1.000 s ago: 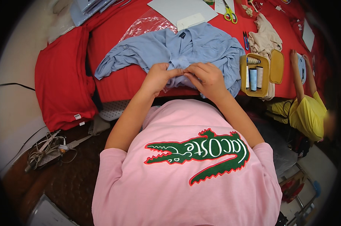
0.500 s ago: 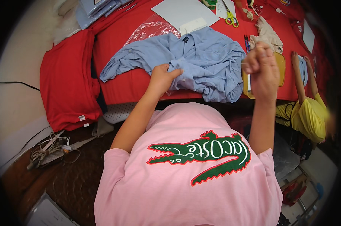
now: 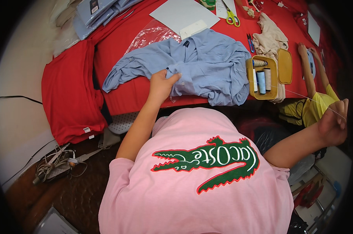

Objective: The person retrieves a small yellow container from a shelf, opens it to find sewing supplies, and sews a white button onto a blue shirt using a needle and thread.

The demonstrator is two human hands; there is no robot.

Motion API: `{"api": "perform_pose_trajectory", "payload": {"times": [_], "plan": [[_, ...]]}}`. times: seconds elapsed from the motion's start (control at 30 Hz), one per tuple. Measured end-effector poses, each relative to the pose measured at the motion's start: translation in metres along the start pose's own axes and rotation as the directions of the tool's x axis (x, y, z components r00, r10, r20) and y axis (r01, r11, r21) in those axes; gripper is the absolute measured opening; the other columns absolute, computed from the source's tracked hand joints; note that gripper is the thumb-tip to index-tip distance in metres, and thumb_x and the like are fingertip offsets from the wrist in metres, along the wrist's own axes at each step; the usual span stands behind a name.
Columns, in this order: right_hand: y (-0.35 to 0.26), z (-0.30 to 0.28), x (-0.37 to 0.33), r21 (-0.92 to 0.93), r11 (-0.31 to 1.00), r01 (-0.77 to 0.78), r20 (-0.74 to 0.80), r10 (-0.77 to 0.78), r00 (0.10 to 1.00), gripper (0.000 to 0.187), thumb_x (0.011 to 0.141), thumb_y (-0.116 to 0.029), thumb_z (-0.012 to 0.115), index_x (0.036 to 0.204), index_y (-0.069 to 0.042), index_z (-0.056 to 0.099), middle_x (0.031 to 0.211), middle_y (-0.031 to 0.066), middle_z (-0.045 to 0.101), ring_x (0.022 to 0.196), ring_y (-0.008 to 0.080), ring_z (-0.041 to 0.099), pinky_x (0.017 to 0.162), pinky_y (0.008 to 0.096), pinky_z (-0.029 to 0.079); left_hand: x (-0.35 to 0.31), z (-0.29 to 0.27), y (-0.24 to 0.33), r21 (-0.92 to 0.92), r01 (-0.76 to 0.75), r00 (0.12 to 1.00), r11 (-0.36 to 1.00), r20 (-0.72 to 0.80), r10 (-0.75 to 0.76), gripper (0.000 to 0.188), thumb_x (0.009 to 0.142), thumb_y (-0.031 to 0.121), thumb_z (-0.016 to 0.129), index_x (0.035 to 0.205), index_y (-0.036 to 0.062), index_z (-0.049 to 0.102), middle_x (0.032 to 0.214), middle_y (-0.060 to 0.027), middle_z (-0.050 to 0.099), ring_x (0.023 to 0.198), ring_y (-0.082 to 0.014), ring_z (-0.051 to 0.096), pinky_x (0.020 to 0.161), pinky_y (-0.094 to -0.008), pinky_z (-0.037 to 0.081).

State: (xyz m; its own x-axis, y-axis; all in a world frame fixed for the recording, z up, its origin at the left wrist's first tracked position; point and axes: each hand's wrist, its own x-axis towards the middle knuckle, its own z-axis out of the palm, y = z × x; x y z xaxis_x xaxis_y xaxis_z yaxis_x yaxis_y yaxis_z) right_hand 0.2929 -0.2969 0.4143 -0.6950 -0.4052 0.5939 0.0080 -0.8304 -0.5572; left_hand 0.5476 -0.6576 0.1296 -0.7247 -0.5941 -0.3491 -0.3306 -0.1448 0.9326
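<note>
A light blue button-up shirt (image 3: 213, 58) lies rumpled along the near edge of the red-covered table. My left hand (image 3: 163, 82) pinches its front near the buttons, thumb on top. Far out to the right, beyond the table edge, my right hand (image 3: 334, 123) is raised with curled fingers. A thin white thread (image 3: 301, 95) stretches taut from it back toward the shirt, crossing over a yellow box (image 3: 274, 93). Whether a needle is in those fingers is too small to see. Inside the box are several thread spools (image 3: 261, 82).
Beyond the box lie its yellow lid (image 3: 285, 66), blue thread snips (image 3: 250, 43), beige cloth (image 3: 268, 37) and green-handled scissors (image 3: 233, 18). Folded red garments (image 3: 69, 87) hang over the table's left end. At right, a person in yellow (image 3: 320, 107) works close to my right arm.
My right hand has swung from above the yellow box outward to the lower right, drawing the thread out long. My left hand keeps its pinch on the shirt.
</note>
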Motion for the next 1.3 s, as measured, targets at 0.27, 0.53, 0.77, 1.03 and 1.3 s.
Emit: {"api": "perform_pose_trajectory", "payload": {"times": [0.27, 0.53, 0.77, 1.03, 1.3], "plan": [[0.168, 0.038, -0.056, -0.643, 0.651, -0.405, -0.161, 0.402, 0.902, 0.02, 0.1, -0.005, 0.058, 0.119, 0.001, 0.06, 0.095, 0.0059, 0.063, 0.079, 0.0119, 0.06, 0.076, 0.0276, 0.051, -0.008, 0.008, 0.015, -0.108, 0.027, 1.0, 0.994, 0.006, -0.026, 0.026, 0.084, 0.02, 0.081, 0.089, -0.0044, 0.073, 0.067, -0.0047, 0.066, 0.053, -0.01, 0.057, 0.048, -0.0284, 0.046], [0.282, 0.045, -0.128, -0.977, 0.211, -0.009, 0.115, 0.565, 0.817, 0.006, 0.088, -0.005, 0.07, 0.094, -0.005, 0.07, 0.088, 0.0089, 0.062, 0.077, 0.026, 0.065, 0.066, 0.0364, 0.052, -0.017, 0.011, 0.017, -0.073, 0.032, 0.999, 0.997, -0.007, -0.033, 0.026, 0.084, 0.022, 0.081, 0.088, -0.0018, 0.073, 0.062, -0.0049, 0.064, 0.043, -0.0118, 0.055, 0.034, -0.029, 0.041], [0.297, 0.042, -0.135, -0.975, 0.199, 0.099, 0.195, 0.558, 0.807, 0.008, 0.084, -0.005, 0.07, 0.092, -0.004, 0.07, 0.087, 0.0102, 0.063, 0.075, 0.0313, 0.065, 0.065, 0.0399, 0.052, -0.019, 0.014, 0.012, -0.071, -0.028, 0.998, 0.997, -0.053, 0.024, 0.028, 0.084, 0.024, 0.08, 0.086, -0.0028, 0.072, 0.061, -0.0051, 0.063, 0.044, -0.0111, 0.054, 0.037, -0.0294, 0.041], [0.299, 0.043, -0.136, -0.978, 0.128, 0.163, 0.207, 0.553, 0.807, 0.007, 0.08, -0.004, 0.07, 0.087, -0.004, 0.069, 0.083, 0.0104, 0.061, 0.076, 0.0318, 0.065, 0.066, 0.0416, 0.053, -0.018, 0.015, 0.02, 0.032, -0.001, 0.997, 0.999, -0.078, 0.004, 0.026, 0.084, 0.022, 0.078, 0.088, -0.0031, 0.072, 0.065, -0.0049, 0.066, 0.053, -0.0089, 0.057, 0.046, -0.0296, 0.046], [0.302, 0.043, -0.138, -0.973, 0.092, 0.212, 0.228, 0.541, 0.809, 0.008, 0.077, -0.004, 0.069, 0.083, -0.002, 0.063, 0.082, 0.0146, 0.058, 0.076, 0.0339, 0.064, 0.068, 0.0428, 0.054, -0.015, 0.018, 0.023, -0.014, 0.005, 0.998, 1.0, -0.062, -0.006, 0.024, 0.085, 0.019, 0.077, 0.092, -0.0035, 0.072, 0.072, -0.0064, 0.07, 0.061, -0.0103, 0.061, 0.054, -0.0303, 0.05]]}}
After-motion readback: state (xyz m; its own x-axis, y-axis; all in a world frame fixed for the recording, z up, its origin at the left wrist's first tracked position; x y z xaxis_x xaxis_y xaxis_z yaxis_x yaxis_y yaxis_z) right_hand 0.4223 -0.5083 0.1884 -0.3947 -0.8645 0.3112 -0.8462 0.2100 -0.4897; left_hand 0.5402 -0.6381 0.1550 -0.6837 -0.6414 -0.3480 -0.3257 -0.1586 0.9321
